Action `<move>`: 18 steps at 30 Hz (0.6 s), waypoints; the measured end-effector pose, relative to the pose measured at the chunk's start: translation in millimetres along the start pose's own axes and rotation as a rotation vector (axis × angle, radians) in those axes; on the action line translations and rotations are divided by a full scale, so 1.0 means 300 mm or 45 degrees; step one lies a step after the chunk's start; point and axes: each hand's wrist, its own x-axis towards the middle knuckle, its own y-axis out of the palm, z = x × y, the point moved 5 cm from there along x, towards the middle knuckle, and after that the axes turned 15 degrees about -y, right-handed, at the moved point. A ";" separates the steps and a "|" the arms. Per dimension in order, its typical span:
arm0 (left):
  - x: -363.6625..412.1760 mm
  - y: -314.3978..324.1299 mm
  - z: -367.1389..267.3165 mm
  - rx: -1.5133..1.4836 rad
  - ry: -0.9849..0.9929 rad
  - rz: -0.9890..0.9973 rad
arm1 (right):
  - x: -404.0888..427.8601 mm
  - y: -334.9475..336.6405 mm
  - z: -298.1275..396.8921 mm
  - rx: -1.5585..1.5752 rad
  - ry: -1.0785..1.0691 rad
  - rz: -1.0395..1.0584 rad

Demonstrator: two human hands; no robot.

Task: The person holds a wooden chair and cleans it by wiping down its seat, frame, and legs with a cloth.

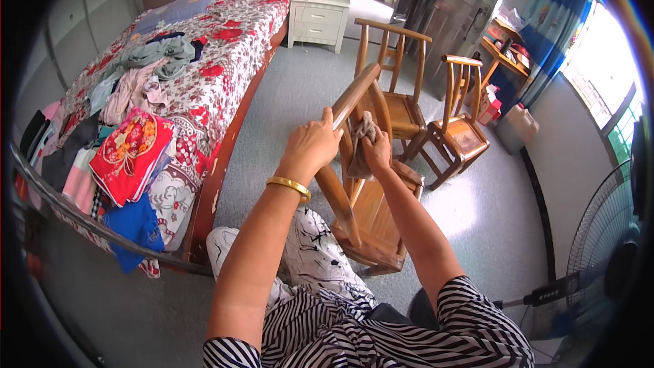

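Note:
Right in front of me stands a wooden chair [377, 217] with a brown varnished seat. My left hand [312, 144] grips the near end of its top rail [360, 93], thumb and fingers wrapped on the wood. In my right hand [377, 151] is a bunched greyish-brown cloth [364, 135], pressed against the slats of the chair's back. Part of the cloth hangs below my fingers. The lower legs of this chair are mostly hidden by its seat and my right forearm.
Beyond stand another wooden chair [396, 105] and a small wooden chair [460, 130]. Left is a bed [245, 56] with folded clothes [135, 151]. A white nightstand [318, 21] is at the back. Along the right are a plastic jerrycan [517, 128] and a standing fan [595, 225].

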 end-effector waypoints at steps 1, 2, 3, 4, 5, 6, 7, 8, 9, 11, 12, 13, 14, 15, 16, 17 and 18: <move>-0.002 -0.006 -0.008 0.027 0.000 0.003 | -0.013 0.005 -0.040 0.031 0.011 0.041; -0.005 -0.010 -0.013 0.026 -0.001 0.015 | -0.027 0.016 -0.084 0.016 -0.013 0.047; -0.008 -0.014 -0.011 0.035 -0.009 0.011 | -0.046 0.025 -0.109 0.017 -0.006 0.058; -0.008 -0.014 -0.008 0.046 -0.017 0.007 | -0.067 0.040 -0.137 0.074 0.028 0.093; -0.005 -0.006 -0.004 0.048 -0.027 0.016 | -0.086 0.054 -0.164 0.133 0.063 0.127; -0.001 -0.003 -0.003 0.059 -0.022 -0.009 | -0.100 0.061 -0.183 0.135 0.072 0.135; 0.002 -0.001 -0.002 0.071 -0.017 -0.033 | -0.116 0.074 -0.207 0.166 0.124 0.182; 0.004 0.003 0.000 0.075 -0.023 -0.024 | -0.130 0.087 -0.230 0.196 0.177 0.229; 0.003 0.002 -0.010 0.065 -0.022 -0.014 | -0.138 0.097 -0.275 0.195 0.189 0.229; -0.003 0.001 -0.029 0.058 -0.017 0.010 | -0.166 0.121 -0.376 0.165 0.234 0.277; -0.005 -0.007 -0.022 0.064 -0.018 -0.009 | -0.176 0.127 -0.370 0.174 0.240 0.289; -0.004 -0.010 -0.014 0.069 -0.018 -0.028 | -0.192 0.139 -0.368 0.222 0.299 0.366; -0.001 -0.004 -0.004 0.075 -0.029 -0.022 | -0.208 0.153 -0.364 0.269 0.357 0.442; 0.002 -0.001 0.000 0.068 -0.020 -0.033 | -0.219 0.153 -0.357 0.273 0.361 0.449; 0.004 0.000 0.004 0.060 -0.011 -0.045 | -0.236 0.154 -0.351 0.177 0.394 0.507; 0.004 0.001 0.010 0.063 -0.019 -0.042 | -0.254 0.158 -0.348 0.080 0.425 0.565; 0.002 0.000 -0.001 0.061 -0.010 -0.038 | -0.267 0.159 -0.371 0.076 0.431 0.563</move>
